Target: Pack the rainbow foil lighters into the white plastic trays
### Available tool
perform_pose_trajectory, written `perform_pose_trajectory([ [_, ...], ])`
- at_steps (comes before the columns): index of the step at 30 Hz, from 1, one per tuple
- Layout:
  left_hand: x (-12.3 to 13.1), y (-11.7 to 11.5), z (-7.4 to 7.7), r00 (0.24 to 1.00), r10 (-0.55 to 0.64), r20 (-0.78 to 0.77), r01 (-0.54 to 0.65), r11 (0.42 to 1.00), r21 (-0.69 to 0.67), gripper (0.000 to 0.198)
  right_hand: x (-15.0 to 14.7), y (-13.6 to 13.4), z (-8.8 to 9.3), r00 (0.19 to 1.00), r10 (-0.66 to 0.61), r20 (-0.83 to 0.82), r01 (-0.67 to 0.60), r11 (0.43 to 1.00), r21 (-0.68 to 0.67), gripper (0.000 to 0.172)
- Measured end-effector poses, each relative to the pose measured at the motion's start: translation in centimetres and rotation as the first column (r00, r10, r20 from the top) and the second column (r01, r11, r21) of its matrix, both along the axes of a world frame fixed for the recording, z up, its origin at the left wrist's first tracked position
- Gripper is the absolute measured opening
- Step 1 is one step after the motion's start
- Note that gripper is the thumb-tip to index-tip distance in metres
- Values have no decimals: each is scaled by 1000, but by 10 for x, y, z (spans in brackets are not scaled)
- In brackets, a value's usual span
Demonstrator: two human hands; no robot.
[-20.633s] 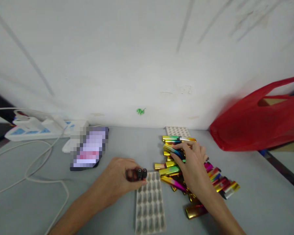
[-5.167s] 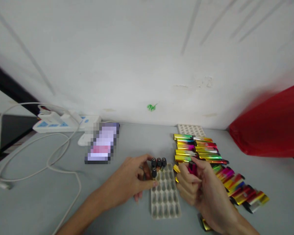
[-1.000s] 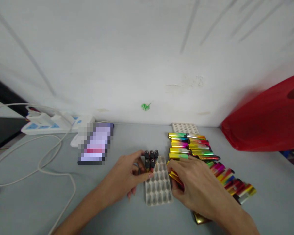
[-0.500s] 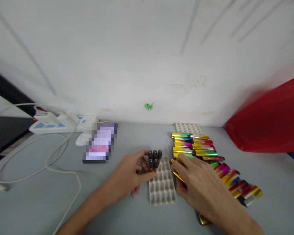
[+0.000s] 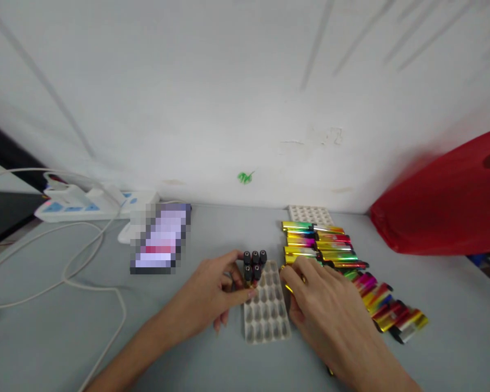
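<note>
A white pocketed tray (image 5: pixel 269 318) lies on the grey table in front of me. Several dark-capped lighters (image 5: pixel 253 264) stand upright in its far left pockets. My left hand (image 5: pixel 210 294) rests against the tray's left side, fingers curled, its thumb and fingertips touching the standing lighters. My right hand (image 5: pixel 324 305) lies palm down just right of the tray, over the near end of a heap of shiny gold and rainbow lighters (image 5: pixel 335 253). Its fingers bend onto a gold lighter (image 5: pixel 286 271); how firmly it grips is hidden.
A second white tray (image 5: pixel 309 213) sits by the wall behind the heap. A red plastic bag (image 5: pixel 445 207) fills the right side. A phone (image 5: pixel 160 238) lies at centre left, with a white power strip (image 5: pixel 81 198) and looping cables (image 5: pixel 65 277) at far left.
Over the last second my right hand has stayed on the lighters beside the tray, shifting slightly. My left hand has kept its place at the standing lighters.
</note>
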State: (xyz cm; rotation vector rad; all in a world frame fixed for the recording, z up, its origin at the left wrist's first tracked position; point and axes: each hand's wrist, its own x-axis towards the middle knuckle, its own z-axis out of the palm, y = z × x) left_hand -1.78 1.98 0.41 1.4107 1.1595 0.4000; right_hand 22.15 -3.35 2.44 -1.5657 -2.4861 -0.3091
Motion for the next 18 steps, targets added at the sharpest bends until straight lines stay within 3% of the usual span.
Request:
perform_pose_trajectory([
  [7, -3, -2, -2, 1000, -9, 7, 9, 1000, 2, 46, 9, -3, -3, 999, 32, -28, -32, 999, 20, 29],
  [12, -1, 0, -1, 1000, -5, 13, 5, 1000, -1, 45, 10, -5, -9, 994, 57, -88, -64, 995, -74, 24],
  [18, -3, 0, -1, 1000, -2, -6, 2, 1000, -16, 47, 11, -3, -17, 937, -29, -348, -26, 988, -154, 42],
])
